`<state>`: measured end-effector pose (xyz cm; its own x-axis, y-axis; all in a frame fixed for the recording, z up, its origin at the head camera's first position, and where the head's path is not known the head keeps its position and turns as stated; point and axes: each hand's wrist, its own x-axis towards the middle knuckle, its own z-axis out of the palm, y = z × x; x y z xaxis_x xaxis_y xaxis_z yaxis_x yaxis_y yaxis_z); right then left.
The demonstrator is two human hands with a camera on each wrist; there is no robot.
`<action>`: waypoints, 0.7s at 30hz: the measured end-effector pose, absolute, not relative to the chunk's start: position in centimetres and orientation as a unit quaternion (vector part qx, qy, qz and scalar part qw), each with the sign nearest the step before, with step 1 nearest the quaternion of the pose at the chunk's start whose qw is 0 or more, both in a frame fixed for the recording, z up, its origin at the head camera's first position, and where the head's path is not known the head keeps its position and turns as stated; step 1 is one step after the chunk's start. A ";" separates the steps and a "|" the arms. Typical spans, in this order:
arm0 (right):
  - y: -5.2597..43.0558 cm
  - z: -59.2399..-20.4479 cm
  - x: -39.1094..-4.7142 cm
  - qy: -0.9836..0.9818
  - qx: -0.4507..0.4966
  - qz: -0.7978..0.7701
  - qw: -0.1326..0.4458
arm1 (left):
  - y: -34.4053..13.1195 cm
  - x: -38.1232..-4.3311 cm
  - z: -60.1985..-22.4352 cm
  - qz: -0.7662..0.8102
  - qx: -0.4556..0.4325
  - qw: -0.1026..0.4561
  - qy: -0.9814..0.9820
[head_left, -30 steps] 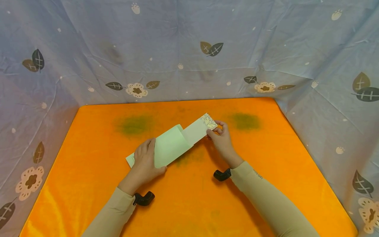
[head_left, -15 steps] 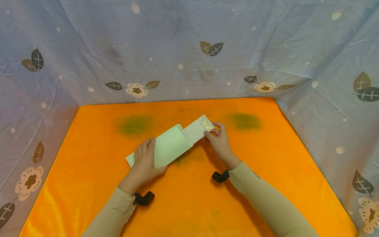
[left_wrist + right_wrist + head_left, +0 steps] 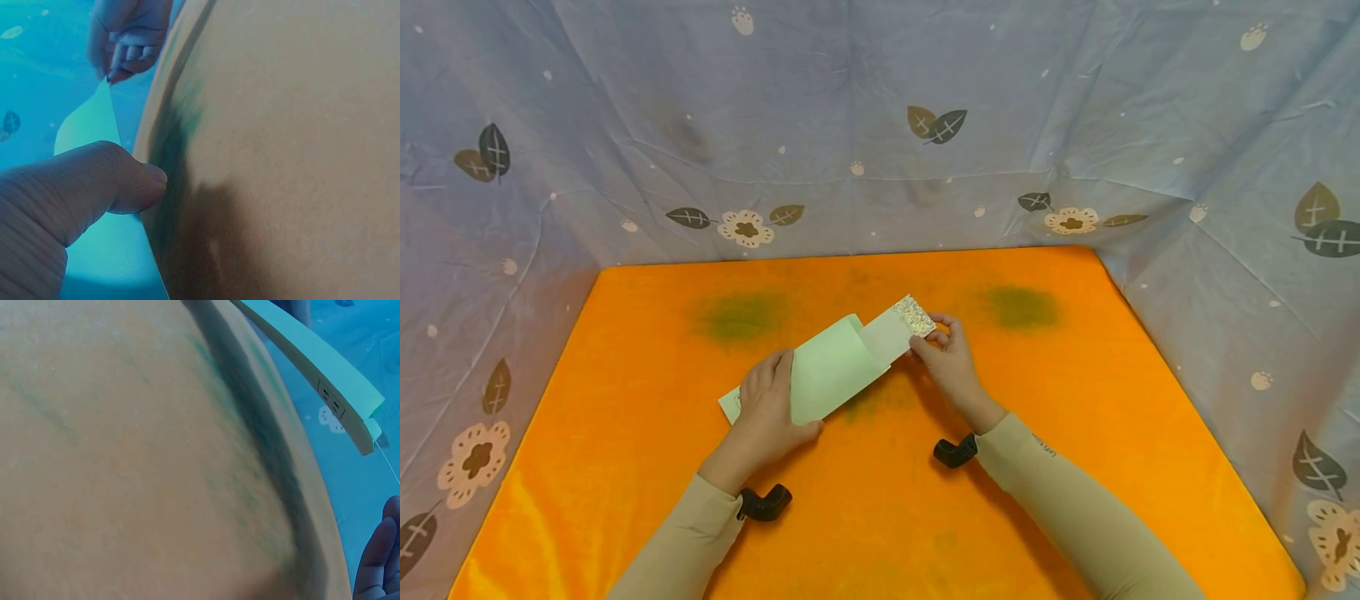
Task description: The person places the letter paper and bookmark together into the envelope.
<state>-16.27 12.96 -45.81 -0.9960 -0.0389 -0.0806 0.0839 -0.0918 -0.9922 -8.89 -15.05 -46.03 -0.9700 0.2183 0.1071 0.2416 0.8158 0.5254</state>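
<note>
A pale green envelope [image 3: 835,375] slants across the middle of the table, its open end towards the upper right. My left hand [image 3: 763,417] grips it near the lower left, the thumb [image 3: 140,181] lying along its near edge. Out of the opening sticks a flat whitish card [image 3: 882,337] with a speckled gold and silver band at its outer end. My right hand [image 3: 951,362] pinches that outer end between thumb and fingers. The card's other end is hidden inside the envelope. On the envelope's underside, the right wrist view shows a small printed box [image 3: 331,399].
An orange cloth [image 3: 880,517] with dark greenish patches covers the table. Grey-blue curtains [image 3: 850,125] printed with leaves and flowers hang behind it and on both sides. A black wrist mount [image 3: 766,503] juts from the left cuff, and another black mount [image 3: 955,452] from the right.
My right hand has moved down and left with the card, and less of the card shows outside the envelope. The left hand and the envelope have stayed in place.
</note>
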 end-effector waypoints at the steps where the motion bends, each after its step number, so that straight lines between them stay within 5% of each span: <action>1: 12.9 -45.8 -16.2 0.671 0.017 -0.740 0.043 | -15.1 -8.9 -46.0 -0.278 -0.122 0.021 -0.953; 21: 12.5 -44.5 -15.3 0.675 0.009 -0.733 0.081 | -15.0 -8.9 -46.0 -0.280 -0.123 0.020 -0.952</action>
<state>-15.34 12.49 -44.48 -0.9867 -0.1072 -0.1224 0.1307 -0.0742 -0.9886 -8.90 -14.98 -46.05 -0.9688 0.2237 0.1069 0.2459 0.8123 0.5288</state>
